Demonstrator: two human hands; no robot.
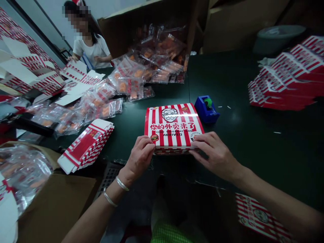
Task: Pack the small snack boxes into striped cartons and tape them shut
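A red-and-white striped takeaway box point(173, 126) lies at the near edge of the table, its lid down, with a bearded face and lettering printed on top. At its front left corner, my left hand point(140, 153) has curled fingers gripping the edge. My right hand point(215, 152) pinches the front right corner, thumb below and fingers on the lid. The lower front of the box is mostly in shadow. Just behind its right side stands a blue tape dispenser point(207, 109) with a green core.
Clear packets of orange items point(136, 77) spread across the back left. Narrow striped cartons point(86, 145) are stacked at left, near an open cardboard box point(58, 195) of packets. Striped boxes point(286, 77) are piled at right. Across the table sits a person point(93, 50) handling flat cartons.
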